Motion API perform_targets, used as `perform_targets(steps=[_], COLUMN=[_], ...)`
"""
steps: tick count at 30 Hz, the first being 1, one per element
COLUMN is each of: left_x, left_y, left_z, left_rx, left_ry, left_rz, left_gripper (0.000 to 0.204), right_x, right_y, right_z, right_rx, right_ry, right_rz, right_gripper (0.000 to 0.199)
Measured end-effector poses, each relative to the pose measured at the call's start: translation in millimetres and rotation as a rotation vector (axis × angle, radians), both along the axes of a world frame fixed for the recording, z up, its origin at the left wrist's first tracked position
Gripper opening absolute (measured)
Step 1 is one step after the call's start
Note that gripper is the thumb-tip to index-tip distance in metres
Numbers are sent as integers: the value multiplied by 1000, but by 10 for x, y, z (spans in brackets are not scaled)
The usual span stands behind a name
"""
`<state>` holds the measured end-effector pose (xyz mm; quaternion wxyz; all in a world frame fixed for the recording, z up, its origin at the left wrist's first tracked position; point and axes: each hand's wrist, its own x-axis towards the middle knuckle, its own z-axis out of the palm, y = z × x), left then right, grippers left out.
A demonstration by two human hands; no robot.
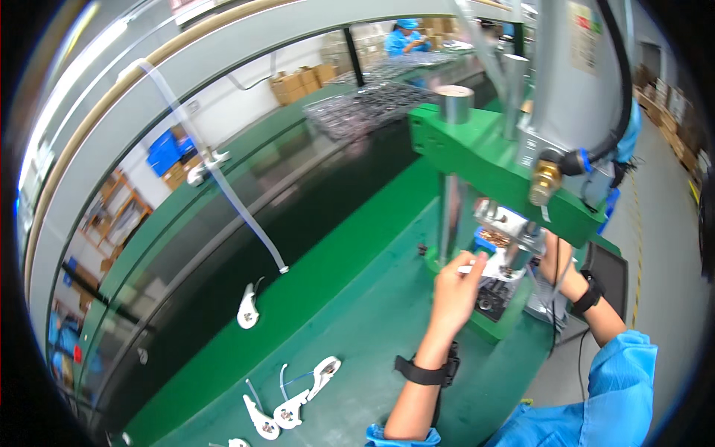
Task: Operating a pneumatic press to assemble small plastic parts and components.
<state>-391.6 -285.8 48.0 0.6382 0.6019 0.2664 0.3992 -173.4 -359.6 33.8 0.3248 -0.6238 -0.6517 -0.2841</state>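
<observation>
My left hand (456, 292) is at the base of a green press machine (477, 149), pinching a small white part (477, 267) against the fixture under the ram. My right hand (557, 261) reaches in behind the fixture from the right; its fingers are mostly hidden by the press head, so what it holds is unclear. A dark fixture block (491, 298) sits just below the left fingers. Both wrists wear black straps, and both sleeves are blue.
Several white plastic parts with wires (298, 402) lie on the green bench (350, 343) at lower left, another one (247, 307) on the black conveyor belt's edge. A clear tube (223, 186) hangs over the belt. Clear trays (365, 104) are stacked farther back. Another person in blue (406, 36) works far off.
</observation>
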Motion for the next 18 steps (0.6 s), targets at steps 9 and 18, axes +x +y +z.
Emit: perform_targets(steps=[9,18], left_x=[-123,78], left_y=[-8,-18], left_z=[59,-32], left_rx=[-143,-39], left_ry=[-23,-142], left_rz=[-199,-37], left_gripper=[29,28], right_x=[289,243], right_y=[407,495], right_z=[-202,-213], right_rx=[-312,-400], right_ry=[159,113], right_rz=[371,344], right_gripper=[15,24])
